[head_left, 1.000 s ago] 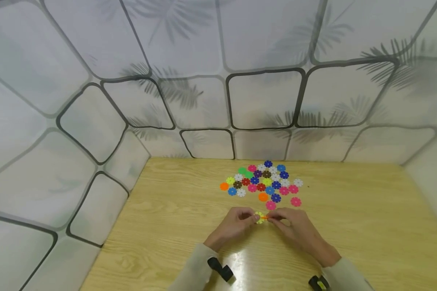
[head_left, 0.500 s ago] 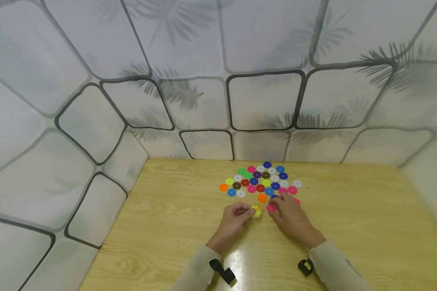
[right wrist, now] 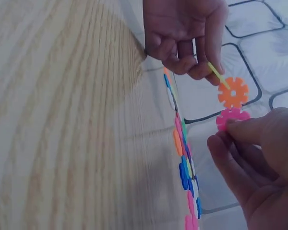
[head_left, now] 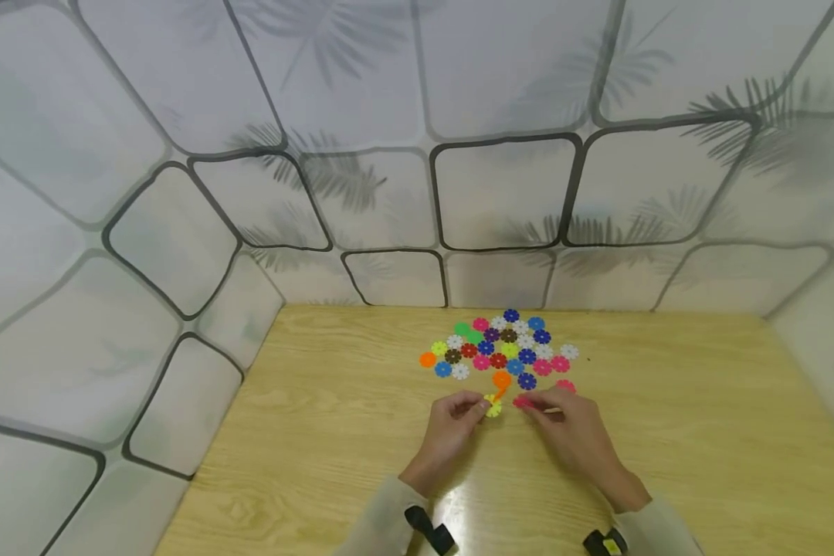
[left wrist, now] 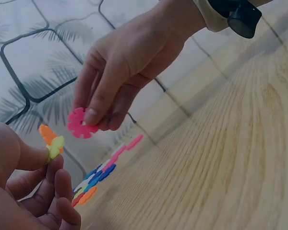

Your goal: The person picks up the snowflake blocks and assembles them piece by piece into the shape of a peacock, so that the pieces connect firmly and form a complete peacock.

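My left hand (head_left: 452, 428) pinches a yellow notched plastic disc (head_left: 493, 407) between thumb and fingers. An orange disc (right wrist: 233, 92) is joined crosswise to the yellow one, standing at an angle to it. To the right, my right hand (head_left: 570, 428) pinches a pink notched disc (left wrist: 81, 123) by its edge. In the head view a small gap separates the pink disc from the joined pair. The right wrist view has pink and orange overlapping in line, so whether they touch cannot be told there.
Several loose notched discs in many colours lie flat beyond the hands, among them a dark blue disc (head_left: 527, 381) and an orange disc (head_left: 427, 360). The wooden table (head_left: 306, 432) meets a patterned wall (head_left: 507, 193) at the back.
My right hand let the joined orange disc go, reached to the pile, picked up a pink disc and came back toward my left hand. The left hand still holds the yellow disc.
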`<state>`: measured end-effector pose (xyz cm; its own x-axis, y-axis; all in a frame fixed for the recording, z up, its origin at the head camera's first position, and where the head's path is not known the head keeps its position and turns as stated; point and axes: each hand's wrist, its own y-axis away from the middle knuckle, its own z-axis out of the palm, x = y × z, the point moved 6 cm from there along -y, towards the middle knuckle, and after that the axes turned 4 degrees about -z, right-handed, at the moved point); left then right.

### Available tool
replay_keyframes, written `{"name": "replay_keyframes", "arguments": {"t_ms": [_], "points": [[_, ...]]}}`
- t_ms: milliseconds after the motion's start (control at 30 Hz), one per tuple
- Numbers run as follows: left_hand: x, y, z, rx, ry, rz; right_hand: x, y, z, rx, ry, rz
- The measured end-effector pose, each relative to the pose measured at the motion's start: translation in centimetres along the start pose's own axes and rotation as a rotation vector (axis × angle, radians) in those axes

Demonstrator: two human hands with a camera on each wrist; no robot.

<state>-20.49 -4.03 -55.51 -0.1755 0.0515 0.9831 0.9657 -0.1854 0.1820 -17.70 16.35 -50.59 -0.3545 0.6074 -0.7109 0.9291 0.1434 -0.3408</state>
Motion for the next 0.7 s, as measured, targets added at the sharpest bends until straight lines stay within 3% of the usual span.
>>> {"name": "replay_keyframes", "arguments": {"t_ms": [167,433,700], "points": [[0.3,0.4,0.3,0.006,0.006,0.015,-1.2,0.2,0.1,0.025,-0.029,-0.084],[0.4,0.5,0.5,0.018,0.002,0.03,-2.3,0.2,0.1,0.064,0.048,-0.24],[0.2,0.9,0.8,-0.009,0.113,0.007,-2.9,0.3,-0.1,0.076,0.059,-0.383]]}}
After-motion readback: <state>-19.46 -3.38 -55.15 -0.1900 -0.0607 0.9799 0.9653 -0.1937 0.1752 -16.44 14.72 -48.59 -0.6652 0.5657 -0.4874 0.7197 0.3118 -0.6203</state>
